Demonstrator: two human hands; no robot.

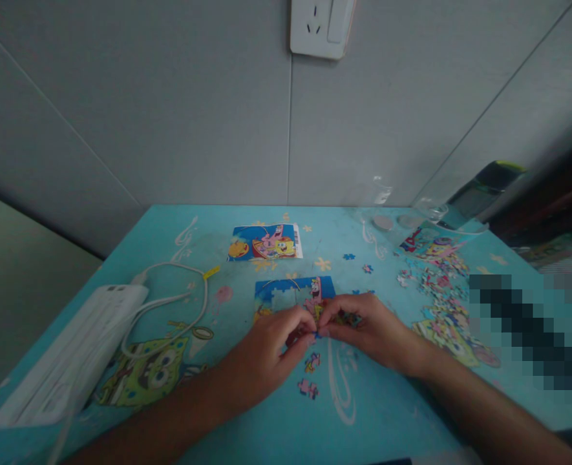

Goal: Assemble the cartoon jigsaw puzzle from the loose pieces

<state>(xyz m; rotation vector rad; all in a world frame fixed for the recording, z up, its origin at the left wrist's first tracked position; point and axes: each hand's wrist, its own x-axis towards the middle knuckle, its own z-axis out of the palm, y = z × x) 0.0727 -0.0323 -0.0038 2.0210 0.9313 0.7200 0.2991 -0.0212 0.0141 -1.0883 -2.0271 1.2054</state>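
A partly assembled puzzle [324, 285] with a gap in its middle lies at the centre of the table. My left hand [286, 336] and my right hand [358, 326] meet at its lower edge, fingertips pinched around a small blue puzzle piece [317, 334]. How the piece is shared between the fingers is hard to see. Just below my hands lie a yellow and pink piece [312, 362] and a joined pink piece [307, 388]. Behind the puzzle is a picture card [265, 242] with the cartoon scene. Loose blue pieces [348, 257] lie to its right.
A heap of loose pieces [441, 284] spreads at the right beside a printed bag [434, 242]. Clear cups [381, 192] and a dark container [484, 187] stand behind. A white power strip [67, 361] with a looped cable [205, 290] occupies the left.
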